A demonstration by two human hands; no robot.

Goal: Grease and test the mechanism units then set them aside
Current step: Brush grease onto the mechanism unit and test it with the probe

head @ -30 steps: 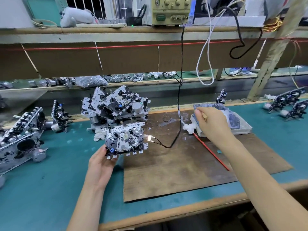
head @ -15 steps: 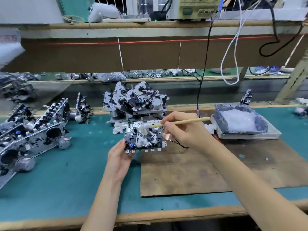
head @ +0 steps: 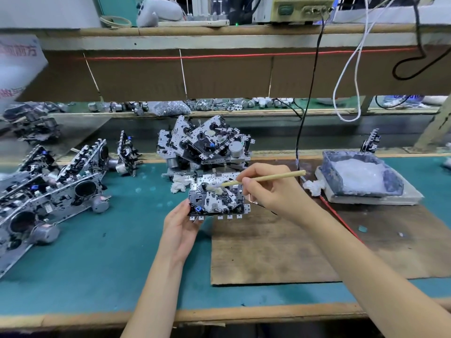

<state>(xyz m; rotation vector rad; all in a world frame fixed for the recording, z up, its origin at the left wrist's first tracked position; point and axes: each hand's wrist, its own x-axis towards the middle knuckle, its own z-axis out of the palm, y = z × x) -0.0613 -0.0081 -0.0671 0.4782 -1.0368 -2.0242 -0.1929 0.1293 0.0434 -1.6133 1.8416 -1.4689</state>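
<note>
1. Top left, a white sheet point(head: 19, 69) carries red Chinese print; the last two characters read "前方", and those before them run off the edge.
2. Lower on that sheet there's a second, pinkish line, too blurred to read.
3. Far right under the shelf, a packet point(head: 402, 98) shows blue lettering, illegible.
4. Up on the shelf, the instrument point(head: 300, 8) has panel markings too small to make out.

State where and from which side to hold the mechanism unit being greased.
Likely its left frame edge, from below left, as the left hand does: the mechanism unit faces up and the right hand works the brush from the right.
</note>
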